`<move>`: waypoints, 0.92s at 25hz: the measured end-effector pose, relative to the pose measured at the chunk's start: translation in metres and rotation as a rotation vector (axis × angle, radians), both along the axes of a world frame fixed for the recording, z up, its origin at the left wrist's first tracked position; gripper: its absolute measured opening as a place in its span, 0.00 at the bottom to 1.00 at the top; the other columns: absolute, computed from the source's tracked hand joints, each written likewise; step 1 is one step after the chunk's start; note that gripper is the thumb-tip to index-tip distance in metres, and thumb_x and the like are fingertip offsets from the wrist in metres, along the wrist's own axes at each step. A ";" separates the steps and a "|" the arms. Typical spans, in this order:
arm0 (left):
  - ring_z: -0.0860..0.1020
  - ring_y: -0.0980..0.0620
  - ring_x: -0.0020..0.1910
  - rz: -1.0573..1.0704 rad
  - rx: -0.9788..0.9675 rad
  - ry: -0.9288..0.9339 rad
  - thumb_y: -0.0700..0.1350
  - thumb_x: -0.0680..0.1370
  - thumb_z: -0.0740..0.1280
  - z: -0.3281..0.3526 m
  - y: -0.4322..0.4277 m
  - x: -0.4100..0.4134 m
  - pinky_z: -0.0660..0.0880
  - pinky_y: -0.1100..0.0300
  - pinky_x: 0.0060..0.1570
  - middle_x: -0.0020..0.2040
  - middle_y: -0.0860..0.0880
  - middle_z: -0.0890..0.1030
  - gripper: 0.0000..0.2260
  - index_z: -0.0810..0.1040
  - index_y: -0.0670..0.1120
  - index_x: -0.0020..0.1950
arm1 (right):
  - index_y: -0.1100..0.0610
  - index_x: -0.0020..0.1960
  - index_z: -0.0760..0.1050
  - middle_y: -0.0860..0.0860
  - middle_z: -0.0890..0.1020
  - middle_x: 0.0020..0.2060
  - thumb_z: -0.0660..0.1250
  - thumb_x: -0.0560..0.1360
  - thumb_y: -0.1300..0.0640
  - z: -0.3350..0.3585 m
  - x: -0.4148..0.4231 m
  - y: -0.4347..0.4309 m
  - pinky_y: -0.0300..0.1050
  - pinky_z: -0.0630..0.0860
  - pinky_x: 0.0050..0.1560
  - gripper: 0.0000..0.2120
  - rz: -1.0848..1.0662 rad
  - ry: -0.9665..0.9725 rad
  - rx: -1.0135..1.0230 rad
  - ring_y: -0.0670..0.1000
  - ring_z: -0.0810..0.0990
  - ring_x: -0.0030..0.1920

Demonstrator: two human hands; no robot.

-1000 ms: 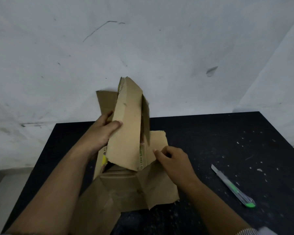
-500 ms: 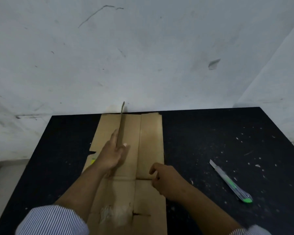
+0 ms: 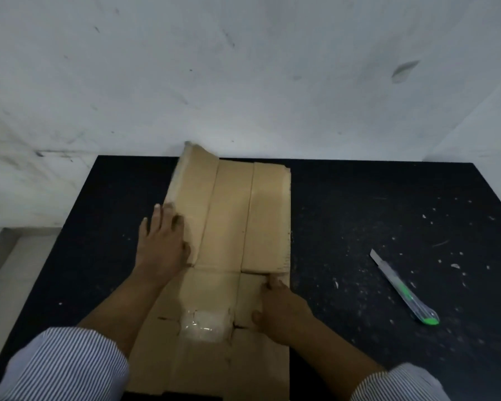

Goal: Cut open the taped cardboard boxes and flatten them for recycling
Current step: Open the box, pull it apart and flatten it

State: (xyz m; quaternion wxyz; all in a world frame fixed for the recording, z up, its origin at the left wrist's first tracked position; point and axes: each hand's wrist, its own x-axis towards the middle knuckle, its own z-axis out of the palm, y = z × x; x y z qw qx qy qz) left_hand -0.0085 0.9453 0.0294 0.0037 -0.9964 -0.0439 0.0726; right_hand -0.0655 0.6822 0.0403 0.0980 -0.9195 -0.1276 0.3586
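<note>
Though scuffed and streaked with grey, fills the whole upper half: white wall (image 3: 243, 68). Below it, black table (image 3: 388, 212), back edge tight against the wall foot, surface speckled with pale crumbs (image 3: 454, 266).

Down the table's middle, cardboard box (image 3: 229, 215), cut open and pressed almost flat. Long axis straight away from the body, near end at the front edge, far end pointing at the wall and reaching the table's back edge. Split by lengthwise creases into three strips beyond a cross crease. Not quite flat on the far left: left flap (image 3: 191, 183) curling up along its outer edge.

Striped sleeves (image 3: 67, 366) at both bottom corners, forearms bare.

Left hand (image 3: 162, 244) palm down against the left flap's edge, fingers spread and nearly straight, gripping nothing, pointing towards the wall. Right hand (image 3: 281, 311) at the cardboard's right edge, fingers curled, thumb tip set on the cross crease; cannot tell whether the fingers wrap that edge or merely press down.

Well to the right, apart from the cardboard, utility knife (image 3: 402, 287) lying diagonally, bare blade tip towards the far left, green end towards the near right.

Between the forearms, shiny tape patch (image 3: 204, 324) stuck over a slit in the near panel.
</note>
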 end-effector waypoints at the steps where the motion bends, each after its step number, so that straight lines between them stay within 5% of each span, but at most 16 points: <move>1: 0.48 0.38 0.80 0.031 -0.012 0.114 0.56 0.81 0.59 -0.011 0.004 -0.009 0.54 0.38 0.76 0.82 0.40 0.48 0.30 0.60 0.42 0.78 | 0.63 0.80 0.48 0.58 0.45 0.80 0.56 0.82 0.41 -0.004 -0.008 0.004 0.55 0.59 0.76 0.38 0.005 0.015 -0.045 0.60 0.53 0.79; 3: 0.39 0.43 0.81 0.053 -0.082 0.252 0.65 0.81 0.49 -0.034 0.009 -0.032 0.46 0.38 0.78 0.82 0.44 0.39 0.37 0.44 0.44 0.82 | 0.65 0.79 0.33 0.60 0.32 0.78 0.51 0.82 0.37 -0.010 -0.019 0.011 0.55 0.42 0.79 0.44 0.003 0.020 -0.101 0.60 0.37 0.80; 6: 0.31 0.46 0.79 0.058 -0.201 0.174 0.70 0.75 0.38 -0.053 0.006 -0.071 0.39 0.42 0.77 0.80 0.46 0.31 0.40 0.34 0.49 0.81 | 0.68 0.76 0.28 0.64 0.29 0.76 0.46 0.81 0.33 -0.019 -0.013 0.016 0.55 0.36 0.79 0.47 -0.081 -0.044 -0.154 0.61 0.32 0.78; 13: 0.34 0.45 0.80 0.072 -0.208 0.047 0.72 0.76 0.36 -0.065 -0.013 -0.103 0.41 0.41 0.78 0.81 0.43 0.35 0.40 0.40 0.49 0.82 | 0.68 0.76 0.28 0.67 0.31 0.75 0.46 0.80 0.32 -0.037 0.005 0.001 0.58 0.41 0.79 0.47 -0.107 -0.144 -0.159 0.64 0.34 0.78; 18: 0.36 0.45 0.80 0.044 -0.153 0.026 0.75 0.75 0.41 -0.068 -0.017 -0.100 0.43 0.38 0.77 0.81 0.43 0.37 0.43 0.39 0.51 0.82 | 0.64 0.76 0.26 0.65 0.27 0.75 0.30 0.72 0.27 -0.051 -0.026 -0.020 0.56 0.37 0.79 0.49 -0.096 -0.236 -0.101 0.62 0.30 0.78; 20: 0.36 0.44 0.80 0.037 -0.149 0.008 0.75 0.75 0.44 -0.069 -0.019 -0.100 0.43 0.37 0.77 0.81 0.42 0.37 0.44 0.40 0.50 0.82 | 0.61 0.78 0.27 0.63 0.27 0.75 0.35 0.77 0.29 -0.067 -0.042 -0.033 0.54 0.37 0.78 0.44 -0.074 -0.335 -0.025 0.61 0.30 0.78; 23: 0.36 0.43 0.80 0.024 -0.145 -0.020 0.73 0.77 0.48 -0.067 -0.019 -0.098 0.40 0.37 0.77 0.81 0.41 0.37 0.43 0.40 0.48 0.82 | 0.60 0.81 0.39 0.63 0.39 0.79 0.44 0.81 0.32 -0.084 -0.052 -0.048 0.55 0.41 0.77 0.42 -0.020 -0.450 -0.019 0.61 0.40 0.80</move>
